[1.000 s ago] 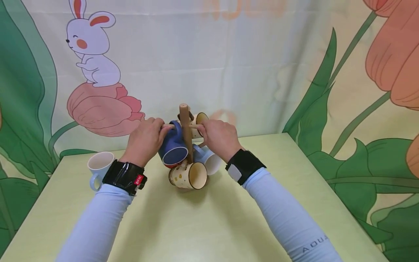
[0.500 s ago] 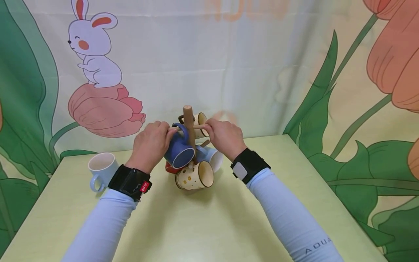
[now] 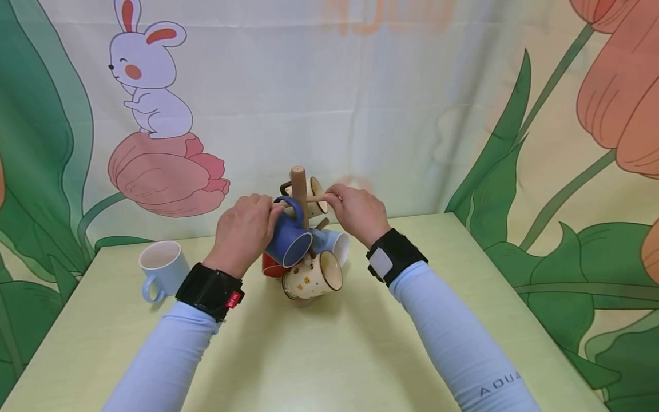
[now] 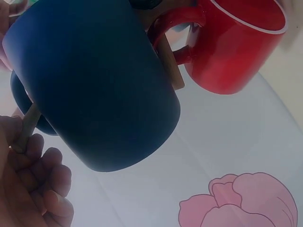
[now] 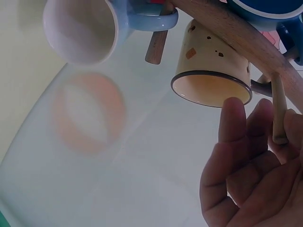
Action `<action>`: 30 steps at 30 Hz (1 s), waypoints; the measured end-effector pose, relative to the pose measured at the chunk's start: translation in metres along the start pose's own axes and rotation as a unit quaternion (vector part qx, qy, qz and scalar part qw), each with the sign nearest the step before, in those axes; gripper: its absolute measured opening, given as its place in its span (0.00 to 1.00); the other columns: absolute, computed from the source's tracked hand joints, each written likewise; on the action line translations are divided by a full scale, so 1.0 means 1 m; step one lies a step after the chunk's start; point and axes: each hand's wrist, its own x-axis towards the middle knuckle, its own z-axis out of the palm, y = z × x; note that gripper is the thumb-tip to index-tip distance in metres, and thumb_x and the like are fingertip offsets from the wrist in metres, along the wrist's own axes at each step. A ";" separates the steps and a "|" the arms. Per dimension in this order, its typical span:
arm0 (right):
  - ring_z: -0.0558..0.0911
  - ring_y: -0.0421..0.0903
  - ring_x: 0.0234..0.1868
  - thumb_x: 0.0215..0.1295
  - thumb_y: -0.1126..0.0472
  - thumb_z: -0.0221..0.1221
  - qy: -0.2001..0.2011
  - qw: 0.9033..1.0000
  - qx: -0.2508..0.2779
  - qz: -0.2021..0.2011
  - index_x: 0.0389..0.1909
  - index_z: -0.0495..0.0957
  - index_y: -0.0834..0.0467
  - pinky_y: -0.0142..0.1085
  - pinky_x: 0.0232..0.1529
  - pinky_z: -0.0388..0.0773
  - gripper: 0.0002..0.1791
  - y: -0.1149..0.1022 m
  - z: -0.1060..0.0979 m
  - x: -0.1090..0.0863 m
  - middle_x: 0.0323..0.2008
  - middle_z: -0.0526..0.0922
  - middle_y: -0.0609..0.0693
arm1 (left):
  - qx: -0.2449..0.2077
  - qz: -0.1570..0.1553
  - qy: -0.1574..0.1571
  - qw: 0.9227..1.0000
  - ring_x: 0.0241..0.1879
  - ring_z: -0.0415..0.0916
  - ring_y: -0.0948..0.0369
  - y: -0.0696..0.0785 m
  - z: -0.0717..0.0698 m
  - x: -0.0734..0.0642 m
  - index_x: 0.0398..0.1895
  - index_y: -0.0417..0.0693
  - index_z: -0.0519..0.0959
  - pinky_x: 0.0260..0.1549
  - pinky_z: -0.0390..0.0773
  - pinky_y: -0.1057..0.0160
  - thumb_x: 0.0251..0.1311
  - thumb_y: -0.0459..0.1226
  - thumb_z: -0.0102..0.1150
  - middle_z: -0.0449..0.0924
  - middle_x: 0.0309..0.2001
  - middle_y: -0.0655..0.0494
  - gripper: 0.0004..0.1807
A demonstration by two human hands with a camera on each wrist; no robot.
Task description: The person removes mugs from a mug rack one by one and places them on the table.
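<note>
A wooden mug tree (image 3: 299, 191) stands mid-table with mugs hung on its pegs. My left hand (image 3: 243, 232) pinches the tip of an upper peg (image 4: 27, 126), on which the dark blue mug (image 3: 289, 240) hangs by its handle. On the opposite side my right hand (image 3: 360, 214) pinches a bare upper peg (image 5: 279, 109) between thumb and fingers. Below hang a red mug (image 4: 232, 52), a light blue mug (image 5: 85, 30) and a speckled cream mug (image 3: 309, 279). Another cream mug (image 5: 213, 64) hangs behind the post, partly hidden by it.
A light blue mug (image 3: 167, 269) stands upright on the pale table (image 3: 309, 360), left of my left wrist. Behind the table hangs a cloth backdrop (image 3: 401, 114) printed with a rabbit and flowers.
Both hands and the mug tree have shifted slightly right, and the tree has turned a little. More of the red mug shows beside the dark blue one. Both hands keep their hold on the pegs.
</note>
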 end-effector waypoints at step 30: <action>0.84 0.51 0.37 0.78 0.47 0.47 -0.067 0.984 0.145 0.081 0.66 0.74 0.51 0.41 0.36 0.77 0.23 0.017 -0.005 0.024 0.44 0.84 0.56 | 0.070 0.056 0.003 0.996 0.30 0.76 0.51 0.028 -0.002 0.007 0.37 0.39 0.78 0.26 0.82 0.54 0.70 0.50 0.56 0.80 0.31 0.44 0.20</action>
